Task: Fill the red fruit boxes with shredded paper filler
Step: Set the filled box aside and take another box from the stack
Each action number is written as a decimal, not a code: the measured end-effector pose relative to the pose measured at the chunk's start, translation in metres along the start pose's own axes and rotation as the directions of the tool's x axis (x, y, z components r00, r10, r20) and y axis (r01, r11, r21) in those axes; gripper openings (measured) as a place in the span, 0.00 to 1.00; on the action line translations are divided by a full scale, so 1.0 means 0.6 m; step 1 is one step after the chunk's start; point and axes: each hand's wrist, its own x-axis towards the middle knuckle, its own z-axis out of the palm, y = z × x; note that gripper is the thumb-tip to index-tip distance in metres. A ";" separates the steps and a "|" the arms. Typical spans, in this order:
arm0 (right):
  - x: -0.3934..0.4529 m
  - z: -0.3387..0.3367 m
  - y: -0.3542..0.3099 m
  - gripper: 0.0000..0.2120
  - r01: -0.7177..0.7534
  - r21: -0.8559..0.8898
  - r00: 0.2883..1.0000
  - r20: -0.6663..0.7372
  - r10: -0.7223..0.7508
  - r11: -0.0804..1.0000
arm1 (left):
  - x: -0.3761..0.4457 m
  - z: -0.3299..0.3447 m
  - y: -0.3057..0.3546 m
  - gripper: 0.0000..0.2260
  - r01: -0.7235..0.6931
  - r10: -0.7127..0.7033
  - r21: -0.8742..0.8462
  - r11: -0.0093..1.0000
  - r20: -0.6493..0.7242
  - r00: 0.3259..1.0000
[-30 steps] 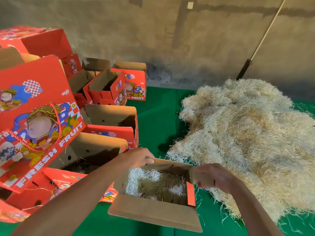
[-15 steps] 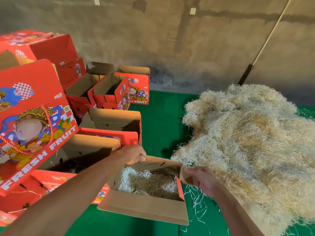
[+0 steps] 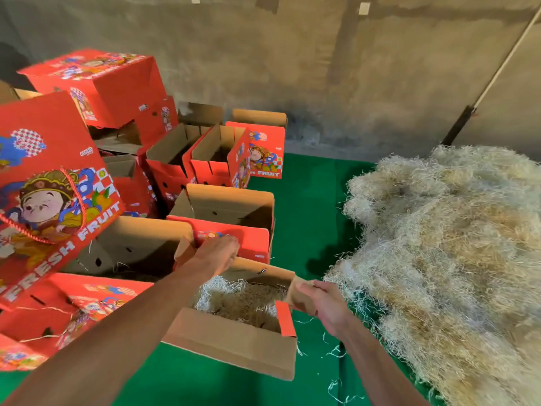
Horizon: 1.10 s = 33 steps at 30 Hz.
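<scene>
Concrete wall (image 3: 336,68) behind green mat (image 3: 304,200); both hands, left (image 3: 215,254) and right (image 3: 325,306), grip filled box (image 3: 234,344) flaps.

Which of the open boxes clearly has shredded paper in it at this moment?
The open box nearest the camera, held by the left hand and right hand. Pale filler lies inside; the open boxes behind show only bare cardboard or shadow.

Green mat (image 3: 304,206) bare beyond held box (image 3: 234,341); red boxes (image 3: 164,171) crowd its left, paper filler pile (image 3: 456,253) blocks its right.
</scene>
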 end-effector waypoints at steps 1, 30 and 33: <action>0.007 0.021 -0.003 0.08 0.007 -0.021 1.000 0.010 -0.007 1.000 | -0.004 0.001 -0.017 0.03 0.036 -0.036 -0.029 0.999 -0.012 0.999; 0.090 0.158 -0.294 0.05 0.457 -0.197 0.881 -0.031 -0.472 0.867 | 0.095 -0.130 -0.042 0.01 -0.036 -0.241 -0.462 0.886 -0.526 0.815; 0.125 0.190 -0.341 0.05 0.496 -0.173 0.864 0.003 -0.504 0.851 | 0.142 -0.156 -0.089 0.05 -0.006 -0.250 -0.444 0.896 -0.515 0.820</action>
